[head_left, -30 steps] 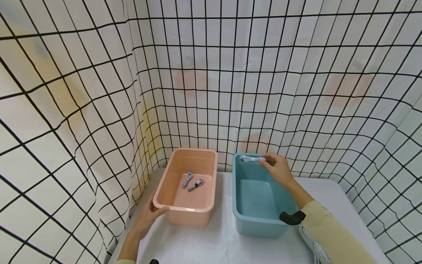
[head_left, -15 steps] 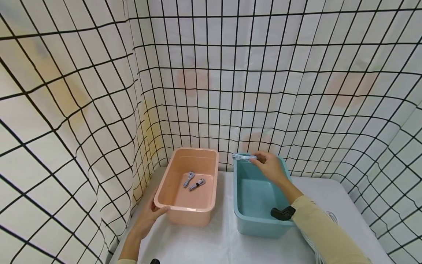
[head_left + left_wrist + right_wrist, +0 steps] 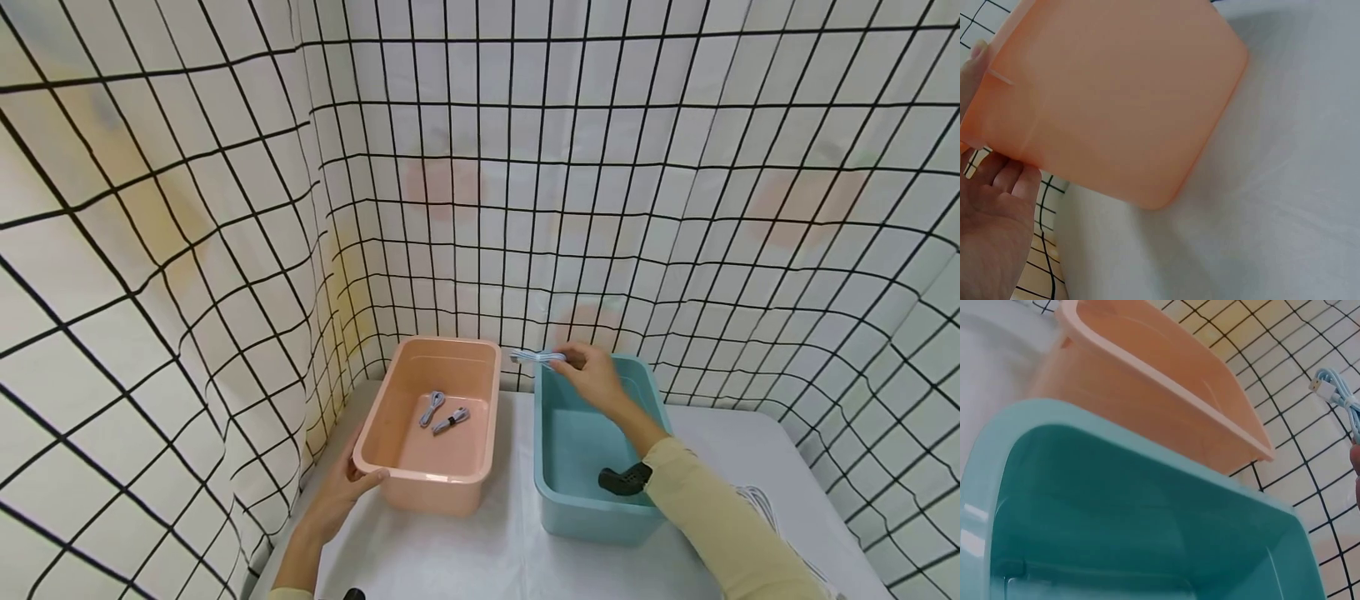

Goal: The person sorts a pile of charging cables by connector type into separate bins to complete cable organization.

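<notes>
The right hand (image 3: 596,377) has its grip pinched on a bundled white cable (image 3: 537,357), which sticks out leftward from the fingertips, in the air above the far left corner of the teal bin (image 3: 551,492) and close to the gap between the two bins. The left hand (image 3: 341,492) has its grip closed on the near left corner of the peach bin (image 3: 420,483), thumb over the rim. Both bins stand side by side on the white surface (image 3: 480,558), and two more bundled cables (image 3: 442,414) lie inside the peach bin.
</notes>
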Demonstrator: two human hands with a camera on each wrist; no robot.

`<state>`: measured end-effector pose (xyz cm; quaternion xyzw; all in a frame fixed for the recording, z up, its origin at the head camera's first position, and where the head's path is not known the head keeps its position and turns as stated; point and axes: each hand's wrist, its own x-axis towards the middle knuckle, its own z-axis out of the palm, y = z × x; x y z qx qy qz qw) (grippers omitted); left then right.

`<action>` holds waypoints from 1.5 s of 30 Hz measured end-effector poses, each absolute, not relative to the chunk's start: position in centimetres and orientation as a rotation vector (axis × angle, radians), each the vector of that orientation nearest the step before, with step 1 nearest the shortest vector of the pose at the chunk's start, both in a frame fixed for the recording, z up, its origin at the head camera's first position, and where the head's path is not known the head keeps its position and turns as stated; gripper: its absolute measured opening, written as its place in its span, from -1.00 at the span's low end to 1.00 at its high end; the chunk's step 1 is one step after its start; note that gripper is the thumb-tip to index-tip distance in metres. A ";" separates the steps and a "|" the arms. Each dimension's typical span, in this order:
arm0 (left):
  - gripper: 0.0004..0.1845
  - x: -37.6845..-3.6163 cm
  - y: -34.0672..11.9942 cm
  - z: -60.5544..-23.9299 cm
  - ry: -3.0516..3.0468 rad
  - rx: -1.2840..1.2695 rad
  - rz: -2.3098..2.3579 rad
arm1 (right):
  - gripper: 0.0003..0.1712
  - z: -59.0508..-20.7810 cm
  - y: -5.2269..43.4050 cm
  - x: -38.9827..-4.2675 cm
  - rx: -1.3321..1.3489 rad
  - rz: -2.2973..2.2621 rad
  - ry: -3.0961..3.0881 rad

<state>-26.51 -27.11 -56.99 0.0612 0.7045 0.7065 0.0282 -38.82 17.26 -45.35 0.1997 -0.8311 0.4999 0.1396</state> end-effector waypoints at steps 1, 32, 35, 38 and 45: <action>0.02 -26.5 -27.1 -57.0 2.178 0.186 2.179 | -0.72 -45.4 17.1 -39.0 0.590 1.436 -2.399; 0.01 -26.6 -27.3 -57.1 2.251 0.164 2.164 | -0.74 -45.1 9.1 -42.5 0.601 1.522 -2.480; 0.01 -26.5 -27.3 -57.1 2.255 0.165 2.162 | -0.74 -44.8 8.3 -43.1 0.600 1.513 -2.481; 0.01 -26.5 -27.2 -57.2 2.246 0.181 2.171 | -0.71 -44.6 7.7 -43.5 0.597 1.524 -2.499; 0.01 -26.4 -27.1 -57.3 2.239 0.186 2.186 | -0.25 -43.9 7.1 -43.6 0.670 1.504 -2.684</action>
